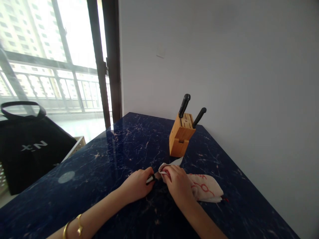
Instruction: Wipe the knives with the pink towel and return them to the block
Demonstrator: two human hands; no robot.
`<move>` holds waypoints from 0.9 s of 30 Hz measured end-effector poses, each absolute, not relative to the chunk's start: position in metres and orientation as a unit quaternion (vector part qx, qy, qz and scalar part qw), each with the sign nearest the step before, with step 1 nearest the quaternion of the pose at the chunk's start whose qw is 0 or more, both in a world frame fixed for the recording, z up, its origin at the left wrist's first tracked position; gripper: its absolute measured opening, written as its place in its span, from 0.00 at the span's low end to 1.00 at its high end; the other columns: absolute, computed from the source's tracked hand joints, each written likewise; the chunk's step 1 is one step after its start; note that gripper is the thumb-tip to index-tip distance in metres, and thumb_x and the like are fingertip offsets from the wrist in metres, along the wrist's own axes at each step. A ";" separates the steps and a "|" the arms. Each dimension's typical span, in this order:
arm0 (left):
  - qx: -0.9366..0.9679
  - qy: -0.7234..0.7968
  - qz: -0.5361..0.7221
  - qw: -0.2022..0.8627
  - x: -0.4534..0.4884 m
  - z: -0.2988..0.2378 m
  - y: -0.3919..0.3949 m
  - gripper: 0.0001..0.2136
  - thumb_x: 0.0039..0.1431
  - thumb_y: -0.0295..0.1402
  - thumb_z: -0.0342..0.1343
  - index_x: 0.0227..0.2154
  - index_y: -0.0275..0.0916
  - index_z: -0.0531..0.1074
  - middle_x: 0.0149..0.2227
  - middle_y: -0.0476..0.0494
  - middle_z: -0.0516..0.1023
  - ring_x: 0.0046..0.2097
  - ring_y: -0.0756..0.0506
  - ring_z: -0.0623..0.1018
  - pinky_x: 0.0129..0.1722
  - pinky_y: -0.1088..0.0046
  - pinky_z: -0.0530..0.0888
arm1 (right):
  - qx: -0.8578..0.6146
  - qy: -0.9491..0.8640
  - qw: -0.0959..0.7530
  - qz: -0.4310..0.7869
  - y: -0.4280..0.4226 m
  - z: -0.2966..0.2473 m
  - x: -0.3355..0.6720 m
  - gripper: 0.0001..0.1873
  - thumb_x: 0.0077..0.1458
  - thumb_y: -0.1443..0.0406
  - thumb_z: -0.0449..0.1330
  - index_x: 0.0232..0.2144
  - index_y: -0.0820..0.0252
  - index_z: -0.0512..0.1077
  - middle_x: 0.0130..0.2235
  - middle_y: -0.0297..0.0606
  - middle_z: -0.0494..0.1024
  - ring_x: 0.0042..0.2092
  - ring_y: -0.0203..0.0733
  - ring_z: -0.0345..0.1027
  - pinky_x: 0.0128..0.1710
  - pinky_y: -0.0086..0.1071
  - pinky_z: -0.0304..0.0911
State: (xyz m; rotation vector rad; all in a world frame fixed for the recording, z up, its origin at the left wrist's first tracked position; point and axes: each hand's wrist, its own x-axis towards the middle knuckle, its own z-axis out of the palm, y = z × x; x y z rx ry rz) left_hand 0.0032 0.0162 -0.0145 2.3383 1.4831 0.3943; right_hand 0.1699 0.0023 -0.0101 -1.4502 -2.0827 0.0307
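My left hand (140, 183) is closed around the handle of a knife (150, 180), which points away to the right. A pale cloth with red markings (205, 187) is pinched in my right hand (176, 182) and folded over the knife's blade near the handle. The blade's tip end (178, 161) seems to show beyond my right fingers, though the cloth covers part of it. The loose end of the cloth lies on the table to the right of my right hand. Just beyond the blade stands a wooden knife block (179, 137).
Two black-handled knives (184, 105) stick up out of the block. The dark blue marbled table (119, 149) runs to a white wall (224, 66). At the left, a black bag (37, 149) rests beside the table, near a glass door.
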 end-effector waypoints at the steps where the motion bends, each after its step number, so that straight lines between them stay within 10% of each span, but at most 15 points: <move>1: 0.823 0.522 0.142 0.173 0.003 -0.015 0.017 0.04 0.51 0.33 0.47 0.31 0.42 0.64 0.29 0.48 0.74 0.31 0.46 0.74 0.27 0.76 0.62 | -0.551 -0.779 0.300 0.004 0.003 -0.010 0.170 0.06 0.52 0.70 0.53 0.30 0.57 0.69 0.32 0.35 0.73 0.37 0.40 0.64 0.37 0.33 0.55; 27: 0.810 0.536 0.143 0.191 0.003 -0.014 0.016 0.03 0.50 0.33 0.48 0.29 0.42 0.62 0.28 0.50 0.72 0.29 0.49 0.72 0.25 0.78 0.61 | -0.566 -0.774 0.283 -0.025 0.002 -0.010 0.173 0.05 0.52 0.69 0.52 0.30 0.57 0.67 0.31 0.35 0.72 0.36 0.40 0.63 0.36 0.32 0.52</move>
